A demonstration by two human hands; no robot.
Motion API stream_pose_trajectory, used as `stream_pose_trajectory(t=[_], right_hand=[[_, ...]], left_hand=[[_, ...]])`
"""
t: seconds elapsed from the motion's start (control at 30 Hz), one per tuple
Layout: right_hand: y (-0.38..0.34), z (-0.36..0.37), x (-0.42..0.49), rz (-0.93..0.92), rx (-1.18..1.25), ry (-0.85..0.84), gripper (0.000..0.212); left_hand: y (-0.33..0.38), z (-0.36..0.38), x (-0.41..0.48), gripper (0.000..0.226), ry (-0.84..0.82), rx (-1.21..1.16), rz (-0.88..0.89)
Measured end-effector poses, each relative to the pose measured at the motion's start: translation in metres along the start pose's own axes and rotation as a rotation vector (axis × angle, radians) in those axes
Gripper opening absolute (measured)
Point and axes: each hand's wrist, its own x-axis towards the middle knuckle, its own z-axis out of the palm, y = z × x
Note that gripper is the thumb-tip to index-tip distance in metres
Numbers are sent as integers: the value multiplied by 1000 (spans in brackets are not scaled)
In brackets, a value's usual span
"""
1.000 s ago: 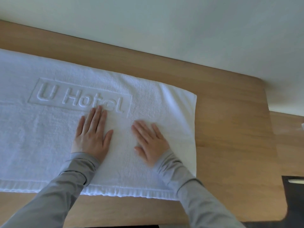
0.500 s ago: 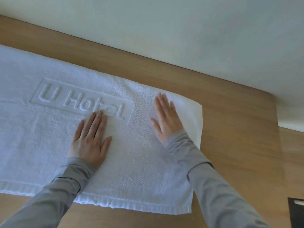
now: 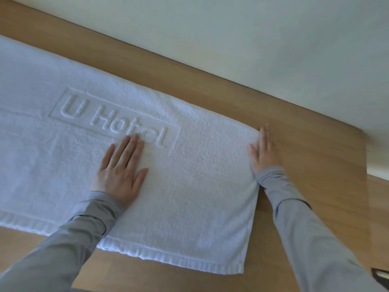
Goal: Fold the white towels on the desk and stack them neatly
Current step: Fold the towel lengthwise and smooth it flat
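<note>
since the last look my right hand (image 3: 262, 151) has slid outward from the middle of the towel (image 3: 200, 186) to its right edge; my left hand (image 3: 122, 171) has stayed put below the raised "u hotel" lettering (image 3: 114, 121).

left hand: flat, fingers together and extended, palm pressed on the cloth, gripping nothing. fingertips touch the bottom of the lettering.

right hand: open and flat too, fingers straight, lying along the towel's right edge near the far corner. thumb side on cloth, outer side over bare desk (image 3: 311, 165). holding nothing.

towel: spread flat on the wooden desk, running out of view past my left hand. hemmed near edge lies just behind my grey sleeves (image 3: 305, 228), with a strip of wood between it and me. far edge parallel to the wall (image 3: 231, 34), a band of bare wood between them.

open room: bare desk right of my right hand, as far as the desk's end. a dark object (image 3: 381, 275) at the lower right corner, too cropped to tell.
</note>
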Motion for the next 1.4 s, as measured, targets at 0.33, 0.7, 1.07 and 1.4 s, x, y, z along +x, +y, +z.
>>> stream_pose_trajectory(t=[0.33, 0.7, 1.07, 1.4], right_hand=[[-128, 31, -83, -322, 12, 178, 67], [-44, 41, -129, 5, 28, 136, 77], [-95, 69, -199, -170, -59, 91, 62], [-67, 63, -208, 95, 120, 78, 64]], left_hand=[[0, 0, 0, 63, 14, -1, 1], [-3, 4, 0, 64, 6, -17, 5], [-4, 4, -1, 65, -33, -62, 12], [-4, -1, -1, 66, -63, -80, 26]])
